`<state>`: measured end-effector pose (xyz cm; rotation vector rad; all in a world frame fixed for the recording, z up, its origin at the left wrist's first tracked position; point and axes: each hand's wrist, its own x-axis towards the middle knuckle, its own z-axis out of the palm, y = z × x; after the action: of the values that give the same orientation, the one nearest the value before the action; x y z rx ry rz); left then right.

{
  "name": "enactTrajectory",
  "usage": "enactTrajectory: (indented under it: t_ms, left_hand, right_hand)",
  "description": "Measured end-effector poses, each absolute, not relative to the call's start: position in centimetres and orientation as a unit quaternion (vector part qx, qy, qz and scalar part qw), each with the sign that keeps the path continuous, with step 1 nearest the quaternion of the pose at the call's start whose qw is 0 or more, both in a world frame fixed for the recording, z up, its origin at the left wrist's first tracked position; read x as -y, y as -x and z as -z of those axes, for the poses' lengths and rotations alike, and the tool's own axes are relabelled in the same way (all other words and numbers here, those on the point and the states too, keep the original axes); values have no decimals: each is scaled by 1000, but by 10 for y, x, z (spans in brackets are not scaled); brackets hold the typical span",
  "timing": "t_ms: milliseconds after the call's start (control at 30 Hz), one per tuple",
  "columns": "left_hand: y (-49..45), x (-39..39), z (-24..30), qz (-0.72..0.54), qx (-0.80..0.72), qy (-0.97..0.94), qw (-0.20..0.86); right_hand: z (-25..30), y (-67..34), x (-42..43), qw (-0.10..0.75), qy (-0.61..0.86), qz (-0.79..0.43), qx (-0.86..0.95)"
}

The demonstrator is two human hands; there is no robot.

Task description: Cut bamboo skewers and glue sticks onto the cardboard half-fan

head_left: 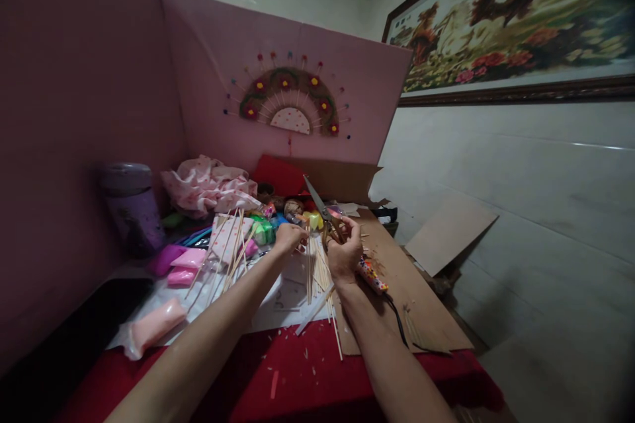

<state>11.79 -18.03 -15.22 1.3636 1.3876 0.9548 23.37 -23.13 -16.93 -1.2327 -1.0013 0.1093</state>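
Observation:
My right hand [346,252] grips a pair of scissors [317,197], its fingers around the handles and the blades pointing up and to the left. To its left, my left hand [292,238] is closed with the fingertips drawn together; whatever they pinch is too small to make out. Thin wooden sticks [320,271] lie in a loose bundle just below and between the two hands. A translucent strip [315,309] rests across the lower sticks. Beside my right wrist is a glue gun [371,275] with a colourful dotted pattern and a black cord.
Cardboard [417,317] covers the table's right side. At left are more sticks [238,248], pink clay packs [186,268], a peach pack [153,327] and a purple tumbler [131,208]. Crumpled pink cloth [206,185] lies behind. A fan-shaped decoration [290,102] hangs on the pink panel.

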Motion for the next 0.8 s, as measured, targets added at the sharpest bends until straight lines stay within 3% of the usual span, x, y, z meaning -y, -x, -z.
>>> enactTrajectory:
  t_ms: [500,800]
  left_hand:
    - [-88,195,120,-439,-542,-575,428]
    - [-17,192,110,-380,-579,-611,383]
  right_hand:
    - [172,-234,232,693,552,-36,462]
    - [173,-231,235,696,544,-48,466]
